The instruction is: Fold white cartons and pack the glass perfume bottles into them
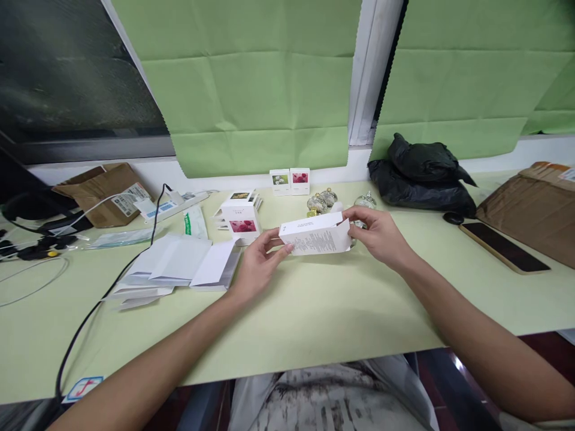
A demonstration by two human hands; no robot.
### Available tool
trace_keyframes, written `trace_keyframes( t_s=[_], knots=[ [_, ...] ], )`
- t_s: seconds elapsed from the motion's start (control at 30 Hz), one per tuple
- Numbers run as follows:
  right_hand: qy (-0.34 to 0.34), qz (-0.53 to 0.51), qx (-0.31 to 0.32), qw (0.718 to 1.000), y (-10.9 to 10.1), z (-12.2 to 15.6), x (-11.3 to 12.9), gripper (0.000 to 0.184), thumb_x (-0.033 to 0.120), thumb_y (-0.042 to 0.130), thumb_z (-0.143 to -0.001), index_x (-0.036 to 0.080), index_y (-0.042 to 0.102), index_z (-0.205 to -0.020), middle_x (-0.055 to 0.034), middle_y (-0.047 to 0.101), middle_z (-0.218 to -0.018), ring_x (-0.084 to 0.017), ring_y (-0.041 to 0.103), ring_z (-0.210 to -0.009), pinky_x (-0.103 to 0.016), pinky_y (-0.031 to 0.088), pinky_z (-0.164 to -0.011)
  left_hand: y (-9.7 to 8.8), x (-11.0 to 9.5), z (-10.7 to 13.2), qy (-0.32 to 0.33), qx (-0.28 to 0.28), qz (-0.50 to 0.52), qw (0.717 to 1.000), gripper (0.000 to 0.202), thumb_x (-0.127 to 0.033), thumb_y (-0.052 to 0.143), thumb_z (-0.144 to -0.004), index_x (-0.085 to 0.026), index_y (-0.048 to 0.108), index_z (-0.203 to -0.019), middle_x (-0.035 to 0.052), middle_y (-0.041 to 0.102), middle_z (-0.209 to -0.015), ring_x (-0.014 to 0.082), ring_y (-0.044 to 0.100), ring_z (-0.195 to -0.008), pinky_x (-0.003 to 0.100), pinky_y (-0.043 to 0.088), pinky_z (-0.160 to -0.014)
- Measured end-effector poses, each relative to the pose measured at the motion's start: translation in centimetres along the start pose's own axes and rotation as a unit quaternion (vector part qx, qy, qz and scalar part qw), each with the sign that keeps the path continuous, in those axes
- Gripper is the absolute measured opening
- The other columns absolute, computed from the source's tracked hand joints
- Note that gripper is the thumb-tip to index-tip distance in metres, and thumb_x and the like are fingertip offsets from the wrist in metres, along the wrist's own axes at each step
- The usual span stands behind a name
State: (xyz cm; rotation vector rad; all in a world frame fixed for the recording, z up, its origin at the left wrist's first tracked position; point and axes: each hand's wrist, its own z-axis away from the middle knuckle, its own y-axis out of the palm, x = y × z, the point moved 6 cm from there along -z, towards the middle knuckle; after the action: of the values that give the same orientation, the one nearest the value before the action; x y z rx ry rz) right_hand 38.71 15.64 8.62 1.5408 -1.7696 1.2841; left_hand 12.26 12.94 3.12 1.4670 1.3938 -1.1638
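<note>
A white box (309, 236), small grey print across its upper and near faces, is held lengthwise between the left hand (260, 257) and the right hand (375, 233), a flap (344, 234) jutting loose at the right-hand end.

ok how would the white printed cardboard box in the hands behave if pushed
The white printed cardboard box is probably fairly stiff, its edges straight. Its thin end flap likely bends easily. It seems light, since only fingers support it.
</note>
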Motion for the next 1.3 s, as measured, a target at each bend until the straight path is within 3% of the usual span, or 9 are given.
trace_keyframes(
  t_s=[0.2,0.37,0.63,0.73,0.87,1.03,1.2,1.3],
  knots=[
    [0.000,0.009,-0.014,1.000,0.1,0.3,0.8,0.018,0.022,0.064,-0.087,0.024,0.079,-0.097,-0.0036,0.074,-0.097,-0.023,0.067,-0.093,-0.030,0.051,-0.068,-0.3,0.2,-0.1,-0.002,-0.021,0.013,1.000,0.049,-0.042,0.086,-0.085,-0.022,0.070,-0.125,0.0108,0.075,-0.130,0.0282,0.072,-0.113,0.045,0.060,-0.097],
    [0.004,-0.017,0.004,1.000,-0.1,0.1,0.8,0.015,0.024,0.068,-0.088,0.024,0.079,-0.098,-0.0041,0.076,-0.099,-0.024,0.068,-0.096,-0.032,0.053,-0.070,-0.1,0.2,0.0,-0.016,-0.005,0.025,1.000,0.046,-0.042,0.086,-0.085,-0.022,0.067,-0.123,0.0099,0.072,-0.133,0.0254,0.072,-0.109,0.042,0.062,-0.092],
    [0.014,-0.025,0.023,0.999,-0.4,-0.1,0.8,0.011,0.025,0.072,-0.085,0.023,0.081,-0.090,-0.0046,0.078,-0.100,-0.024,0.069,-0.097,-0.031,0.055,-0.071,-0.4,0.6,-0.2,-0.003,0.017,0.032,0.999,0.038,-0.035,0.088,-0.083,-0.022,0.065,-0.111,0.0054,0.074,-0.119,0.0217,0.072,-0.104,0.036,0.061,-0.090],
    [0.033,-0.049,0.031,0.998,-0.3,0.0,0.7,0.008,0.025,0.075,-0.081,0.022,0.081,-0.086,-0.0040,0.078,-0.096,-0.023,0.069,-0.092,-0.031,0.055,-0.071,-0.8,0.9,-0.4,-0.006,0.014,0.033,0.999,0.037,-0.034,0.089,-0.081,-0.022,0.061,-0.102,0.0026,0.075,-0.107,0.0201,0.073,-0.099,0.033,0.062,-0.085],
    [0.047,-0.074,0.047,0.995,-0.1,0.1,0.7,0.004,0.024,0.077,-0.076,0.021,0.079,-0.078,-0.0024,0.076,-0.087,-0.020,0.067,-0.082,-0.031,0.055,-0.072,-0.9,1.0,-0.4,-0.001,0.028,0.031,0.999,0.038,-0.033,0.090,-0.081,-0.022,0.060,-0.101,0.0021,0.074,-0.110,0.0182,0.074,-0.096,0.032,0.064,-0.082],
    [0.026,-0.062,0.037,0.997,-0.2,0.1,0.7,0.002,0.021,0.076,-0.076,0.021,0.078,-0.076,-0.0011,0.073,-0.082,-0.018,0.063,-0.078,-0.031,0.051,-0.070,-0.9,0.5,-0.4,0.001,0.028,0.018,0.999,0.040,-0.035,0.091,-0.078,-0.022,0.060,-0.099,0.0019,0.076,-0.105,0.0178,0.075,-0.091,0.030,0.065,-0.078],
    [-0.031,0.013,0.019,0.999,0.0,0.4,1.1,0.014,0.018,0.070,-0.082,0.021,0.073,-0.069,-0.0004,0.069,-0.075,-0.019,0.059,-0.080,-0.032,0.047,-0.073,-1.4,0.2,-0.6,-0.002,0.012,0.000,1.000,0.040,-0.037,0.092,-0.076,-0.022,0.062,-0.099,0.0024,0.078,-0.103,0.0196,0.076,-0.092,0.032,0.065,-0.079],
    [-0.045,0.031,-0.006,0.998,0.0,0.7,1.2,0.012,0.016,0.068,-0.086,0.023,0.078,-0.085,-0.0014,0.074,-0.084,-0.020,0.062,-0.083,-0.033,0.050,-0.074,-1.5,0.2,-0.6,-0.004,0.006,0.010,1.000,0.040,-0.038,0.092,-0.077,-0.021,0.063,-0.099,0.0030,0.079,-0.106,0.0207,0.077,-0.093,0.033,0.064,-0.082]
  ],
)
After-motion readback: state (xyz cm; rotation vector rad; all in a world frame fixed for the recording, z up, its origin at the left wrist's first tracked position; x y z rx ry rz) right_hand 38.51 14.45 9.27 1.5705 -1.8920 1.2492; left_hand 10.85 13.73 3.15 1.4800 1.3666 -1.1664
